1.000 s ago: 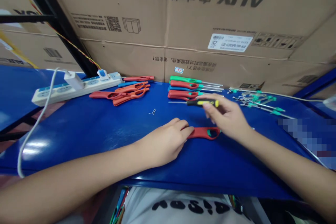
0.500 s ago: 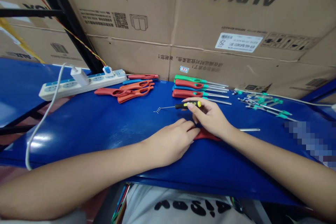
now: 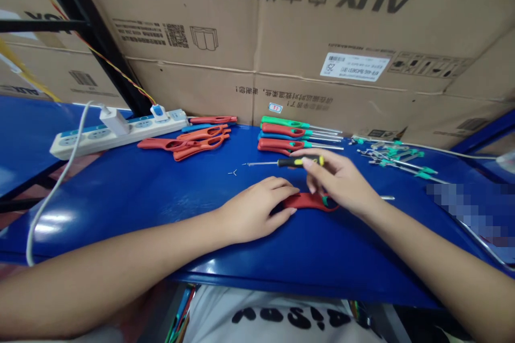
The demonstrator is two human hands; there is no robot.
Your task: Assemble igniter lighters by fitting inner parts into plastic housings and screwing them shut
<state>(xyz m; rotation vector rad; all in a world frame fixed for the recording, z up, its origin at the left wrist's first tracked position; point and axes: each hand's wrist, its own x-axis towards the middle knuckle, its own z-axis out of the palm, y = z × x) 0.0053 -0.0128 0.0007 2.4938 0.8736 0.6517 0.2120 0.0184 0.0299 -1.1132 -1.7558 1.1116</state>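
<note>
My right hand (image 3: 332, 174) grips a black and yellow screwdriver (image 3: 298, 162) level above the table, its shaft pointing left. A tiny screw (image 3: 244, 164) seems to cling to the tip. My left hand (image 3: 261, 209) is closed around the left end of a red long-nosed lighter (image 3: 308, 201) lying on the blue table. The lighter shows a green trigger, and its metal tube emerges beyond my right wrist. A few small loose screws (image 3: 233, 173) lie on the table below the screwdriver's tip.
Orange and red handle shells (image 3: 201, 142) lie at the back left beside a white power strip (image 3: 100, 136). Several lighters with metal tubes (image 3: 281, 143) lie at the back middle. Green-tipped tube parts (image 3: 396, 155) are at the right. A cardboard box (image 3: 289, 21) stands behind.
My right hand moved the screwdriver left to the loose screws, then back right with a screw apparently on its tip. My left hand stayed on the lighter, its thumb now spread along the near side.
</note>
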